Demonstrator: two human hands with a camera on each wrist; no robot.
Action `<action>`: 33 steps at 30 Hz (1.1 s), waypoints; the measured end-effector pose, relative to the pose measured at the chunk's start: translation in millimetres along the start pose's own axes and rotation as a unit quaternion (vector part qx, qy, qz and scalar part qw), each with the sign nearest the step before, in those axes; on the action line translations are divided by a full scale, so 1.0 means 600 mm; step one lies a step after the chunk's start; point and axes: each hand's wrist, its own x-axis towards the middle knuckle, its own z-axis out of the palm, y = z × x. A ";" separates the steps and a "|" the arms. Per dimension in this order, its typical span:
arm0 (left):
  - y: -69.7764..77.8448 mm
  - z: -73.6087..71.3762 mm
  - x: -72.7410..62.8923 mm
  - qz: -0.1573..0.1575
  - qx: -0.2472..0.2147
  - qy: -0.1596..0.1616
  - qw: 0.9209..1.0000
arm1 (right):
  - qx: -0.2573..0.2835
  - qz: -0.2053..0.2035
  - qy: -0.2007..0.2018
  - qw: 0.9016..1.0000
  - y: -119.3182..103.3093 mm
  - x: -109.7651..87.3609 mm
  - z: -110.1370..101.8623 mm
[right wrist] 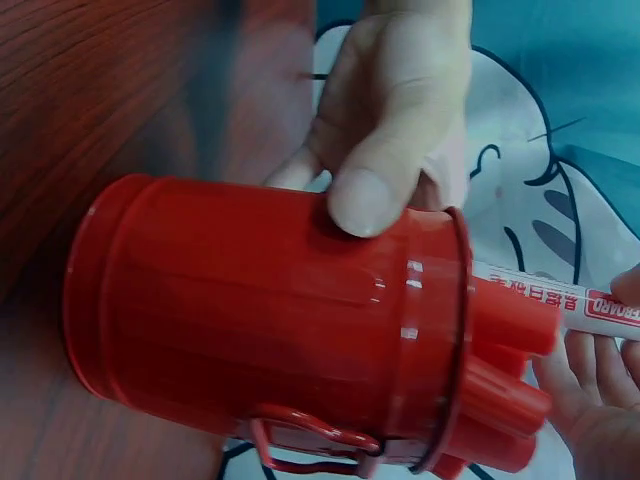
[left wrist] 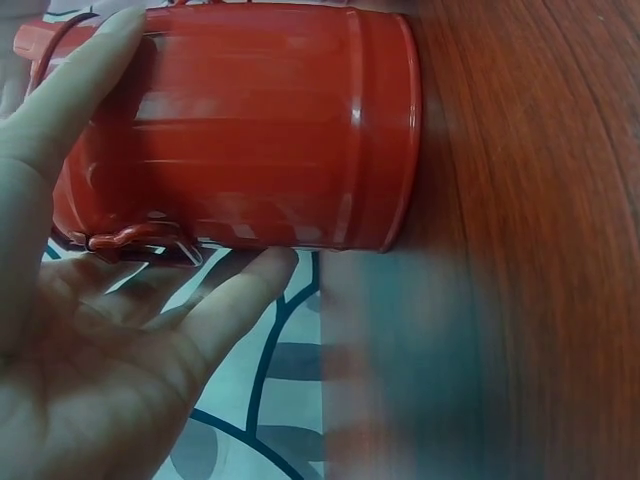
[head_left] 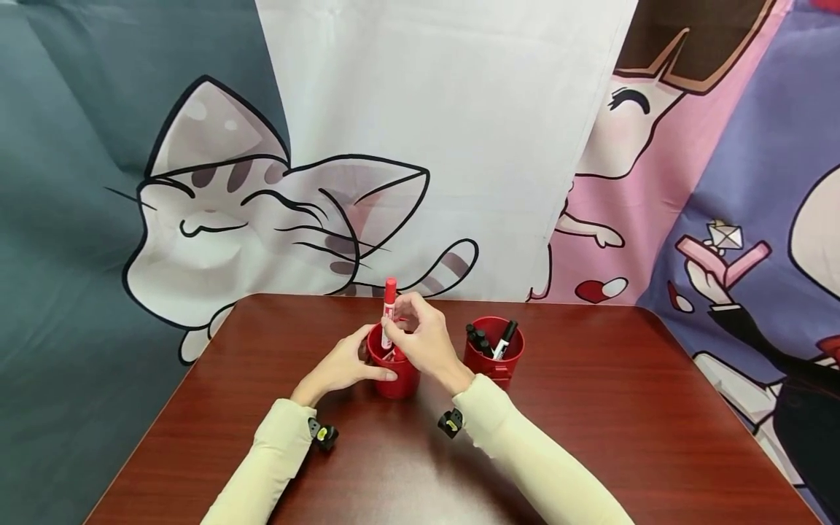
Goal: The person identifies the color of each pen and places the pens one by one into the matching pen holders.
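A red metal bucket [head_left: 396, 383] stands on the table with my left hand [head_left: 341, 363] around its left side. In the left wrist view my thumb presses the bucket's wall [left wrist: 250, 110], while the fingers reach to its other side. My right hand [head_left: 425, 337] is over the rim, pinching a white whiteboard marker [head_left: 389, 313] with a red cap. The marker is upright, its lower end inside the bucket. Several red marker caps [right wrist: 500, 395] stick out of the bucket beside it in the right wrist view.
A second red bucket [head_left: 512, 359] stands to the right, close to my right wrist, and holds several black-capped markers [head_left: 505, 339]. Both buckets are on a reddish-brown wooden table [head_left: 590, 408]. Behind its far edge hangs a cloth printed with cartoons [head_left: 197, 248].
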 end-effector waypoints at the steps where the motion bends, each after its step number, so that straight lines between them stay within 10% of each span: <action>1: 0.008 -0.001 -0.002 -0.002 0.002 -0.003 1.000 | 0.000 0.003 -0.001 1.000 0.001 -0.001 0.000; 33: 0.029 -0.004 -0.013 0.000 -0.001 -0.004 1.000 | 0.010 -0.003 -0.002 1.000 0.010 -0.013 0.009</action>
